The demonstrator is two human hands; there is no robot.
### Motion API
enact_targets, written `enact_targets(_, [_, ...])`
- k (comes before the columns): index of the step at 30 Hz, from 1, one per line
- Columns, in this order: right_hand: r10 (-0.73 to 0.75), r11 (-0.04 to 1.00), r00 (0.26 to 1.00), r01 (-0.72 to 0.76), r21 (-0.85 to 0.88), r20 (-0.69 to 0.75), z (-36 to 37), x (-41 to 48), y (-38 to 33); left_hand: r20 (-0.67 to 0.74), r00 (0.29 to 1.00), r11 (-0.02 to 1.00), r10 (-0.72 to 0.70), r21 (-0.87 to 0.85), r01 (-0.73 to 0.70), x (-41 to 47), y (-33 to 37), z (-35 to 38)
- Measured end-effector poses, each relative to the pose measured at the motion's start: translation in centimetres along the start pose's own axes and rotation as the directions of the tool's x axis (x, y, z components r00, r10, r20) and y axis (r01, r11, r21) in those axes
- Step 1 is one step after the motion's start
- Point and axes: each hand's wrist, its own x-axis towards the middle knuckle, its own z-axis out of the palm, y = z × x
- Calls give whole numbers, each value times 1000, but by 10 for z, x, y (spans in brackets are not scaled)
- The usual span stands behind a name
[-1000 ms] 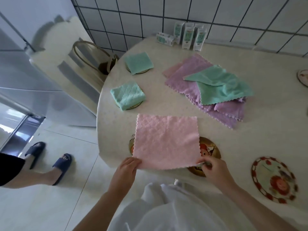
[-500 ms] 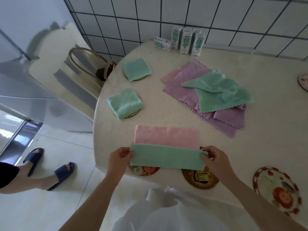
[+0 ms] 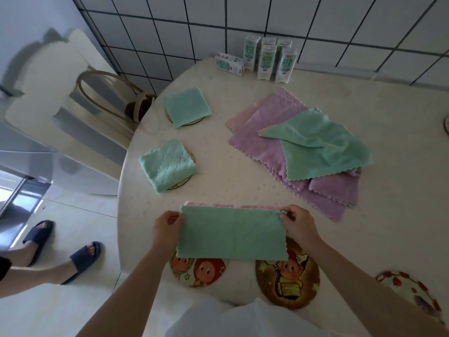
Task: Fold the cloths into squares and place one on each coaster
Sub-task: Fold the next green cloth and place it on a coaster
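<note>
A pink cloth with a green underside (image 3: pixel 232 233) lies folded in half near the table's front edge, green side up, a pink strip showing along its far edge. My left hand (image 3: pixel 165 228) pinches its far left corner and my right hand (image 3: pixel 298 224) pinches its far right corner. Two cartoon coasters (image 3: pixel 198 272) (image 3: pixel 288 280) sit bare just below the cloth, partly under it. Two folded green squares (image 3: pixel 185 107) (image 3: pixel 167 165) rest on coasters at the left. A pile of unfolded purple cloths (image 3: pixel 269 122) with a green cloth (image 3: pixel 320 147) on top lies at mid-right.
Several small cartons (image 3: pixel 266 60) stand by the tiled wall at the back. Another coaster (image 3: pixel 413 295) sits at the front right and one more (image 3: pixel 446 122) at the right edge. A chair (image 3: pixel 60 98) stands at the left. A person's slippered feet (image 3: pixel 60 246) are on the floor.
Both hands lifted the cloth's near edge and carried it away from me onto the far edge, folding the flat pink cloth in half with the green side up.
</note>
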Motion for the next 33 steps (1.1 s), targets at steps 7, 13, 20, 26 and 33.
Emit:
enact_targets(7, [68, 997, 998, -68, -48, 2, 9, 21, 4, -2, 1000, 995, -3, 95, 3, 9, -2, 6])
enact_targets(13, [119, 993, 990, -117, -35, 69, 6, 30, 5, 12, 999, 979, 33, 201, -35, 17, 2, 9])
enact_targets(20, [133, 987, 987, -124, -101, 84, 5, 37, 0, 22, 999, 954, 37, 297, -42, 25, 8, 10])
enact_targets(26, [128, 988, 991, -125, -90, 32, 2, 40, 8, -9, 1000, 948, 12, 319, -8, 25, 6, 11])
enact_targets(33, [-20, 983, 998, 10, -184, -54, -10, 11, 7, -78, 994, 959, 80, 277, -56, 2, -2, -1])
